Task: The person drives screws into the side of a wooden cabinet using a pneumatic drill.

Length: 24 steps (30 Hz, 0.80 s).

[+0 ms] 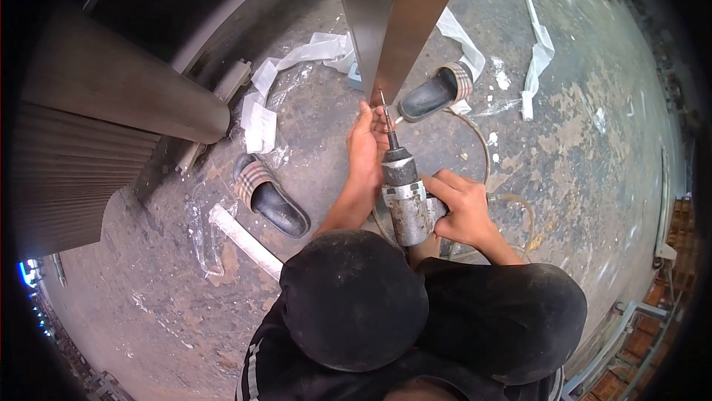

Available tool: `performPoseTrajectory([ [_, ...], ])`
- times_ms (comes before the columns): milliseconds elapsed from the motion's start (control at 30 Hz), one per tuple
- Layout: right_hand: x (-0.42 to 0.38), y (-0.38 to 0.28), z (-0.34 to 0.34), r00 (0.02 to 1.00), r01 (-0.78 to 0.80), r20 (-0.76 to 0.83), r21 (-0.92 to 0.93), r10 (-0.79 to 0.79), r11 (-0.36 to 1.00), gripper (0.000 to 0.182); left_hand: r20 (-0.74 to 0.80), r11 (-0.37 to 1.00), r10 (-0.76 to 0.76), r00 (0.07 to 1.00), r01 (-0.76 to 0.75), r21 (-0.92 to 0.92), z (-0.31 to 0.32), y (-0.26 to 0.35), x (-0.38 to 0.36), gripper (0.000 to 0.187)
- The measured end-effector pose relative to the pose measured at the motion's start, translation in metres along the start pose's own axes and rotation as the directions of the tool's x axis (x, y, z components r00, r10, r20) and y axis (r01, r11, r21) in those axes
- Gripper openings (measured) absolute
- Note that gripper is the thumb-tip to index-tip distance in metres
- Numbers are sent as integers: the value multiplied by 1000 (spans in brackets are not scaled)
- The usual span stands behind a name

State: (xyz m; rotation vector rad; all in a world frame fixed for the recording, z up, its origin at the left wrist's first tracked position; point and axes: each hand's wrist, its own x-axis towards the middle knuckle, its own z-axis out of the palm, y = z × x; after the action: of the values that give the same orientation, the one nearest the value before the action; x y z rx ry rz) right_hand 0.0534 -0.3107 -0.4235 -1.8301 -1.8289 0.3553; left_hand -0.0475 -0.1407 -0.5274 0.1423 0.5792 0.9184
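A worn metal air drill [406, 212] points away from me, its bit [385, 108] near the lower end of a tall brown metal post [404, 30]. My right hand [461, 206] is wrapped round the drill's handle on its right side. My left hand [365, 145] is raised beside the bit, close to the foot of the post, with its fingers bent towards the bit. Whether those fingertips hold anything is too small to tell. A pale hose [519, 201] runs from the drill's handle.
Two black sandals with checked straps, left [278, 208] and right [430, 97], lie on the worn floor [334, 0]. Strips of white wrapping [259, 123] are strewn about. A large metal cylinder [126, 86] stands at left. My knees [356, 301] are below the drill.
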Motion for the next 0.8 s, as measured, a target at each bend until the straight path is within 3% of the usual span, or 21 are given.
performPoseTrajectory([
  [267, -1, 1, 1, 1000, -18, 1, 10, 18, 1000, 61, -152, 996, 43, 987, -31, 79, 18, -1, -7, 39],
  [367, -1, 0, 1, 1000, -21, 2, 7, 21, 1000, 61, -109, 993, 75, 991, -64, 94, 9, -5, -3, 40],
  [500, 1, -2, 0, 1000, -18, 11, 12, 18, 1000, 60, -56, 955, 171, 984, -152, 254, 9, -5, -5, 40],
  [800, 2, -2, 1, 1000, -10, -12, 9, 10, 1000, 59, -15, 956, 198, 980, -189, 225, 11, -6, -7, 35],
])
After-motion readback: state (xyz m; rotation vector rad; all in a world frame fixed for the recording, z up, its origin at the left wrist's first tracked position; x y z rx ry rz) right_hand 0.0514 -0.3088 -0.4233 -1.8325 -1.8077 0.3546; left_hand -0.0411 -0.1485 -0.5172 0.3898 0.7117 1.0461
